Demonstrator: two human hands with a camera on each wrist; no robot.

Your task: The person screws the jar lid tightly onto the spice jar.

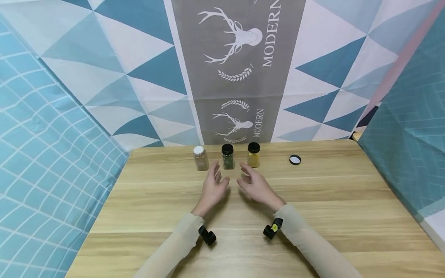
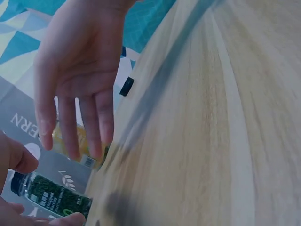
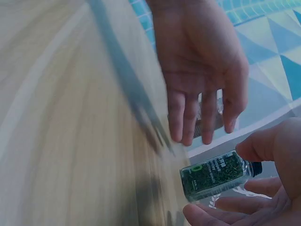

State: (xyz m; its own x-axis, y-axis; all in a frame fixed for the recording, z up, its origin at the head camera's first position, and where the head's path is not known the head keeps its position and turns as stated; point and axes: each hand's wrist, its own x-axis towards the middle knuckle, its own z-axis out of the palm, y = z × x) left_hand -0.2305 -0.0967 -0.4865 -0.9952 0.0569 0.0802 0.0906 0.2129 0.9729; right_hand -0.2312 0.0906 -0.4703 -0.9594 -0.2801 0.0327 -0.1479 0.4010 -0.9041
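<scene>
My left hand [image 1: 213, 190] is held above the table just in front of the jars, thumb and fingers apart. Facing it, my right hand [image 1: 258, 188] has its palm turned inward and holds nothing. Between and beyond them stands a clear jar of green dried herbs [image 1: 228, 160] with a black lid. In both wrist views this herb jar [image 3: 214, 175] appears upright on the table, with no finger visibly around it. A black-lidded jar of yellow contents [image 1: 253, 157] stands beyond the right fingertips. Past the left fingertips is a white-capped jar with pale brownish contents [image 1: 201, 160].
A small black lid with a white inside [image 1: 295, 160] lies on the wooden table [image 1: 333, 200], right of the jars. Behind the back edge hangs a patterned cloth [image 1: 240, 85]. Blue cloths [image 1: 52, 127] border the left and right sides.
</scene>
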